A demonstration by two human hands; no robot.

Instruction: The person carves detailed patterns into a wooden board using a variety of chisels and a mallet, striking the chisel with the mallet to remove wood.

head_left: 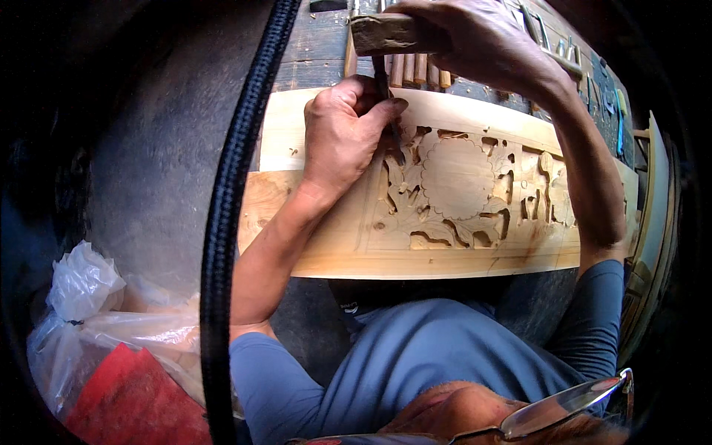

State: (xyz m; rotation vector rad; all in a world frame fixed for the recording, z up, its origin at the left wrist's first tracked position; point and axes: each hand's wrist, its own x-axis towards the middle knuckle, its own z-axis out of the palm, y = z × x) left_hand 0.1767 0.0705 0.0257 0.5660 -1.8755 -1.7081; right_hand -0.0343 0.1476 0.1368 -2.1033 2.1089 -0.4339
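My left hand (343, 137) grips a dark, slim chisel (395, 139) held nearly upright, its lower end down on the carved wooden panel (456, 178) near the upper left of the cut pattern. My right hand (486, 44) holds a worn wooden mallet (389, 35) just over the chisel's top; whether they touch I cannot tell. The pale panel has pierced openings around a scalloped, uncarved centre, with more cut shapes to the right, partly behind my forearm.
Wooden-handled tools (419, 70) lie along the bench behind the panel, with saws and other tools (564, 52) at upper right. Long boards (647, 215) stand at the right edge. A plastic bag (81, 282) and red cloth (133, 393) are at lower left. A black cord (233, 185) crosses the view.
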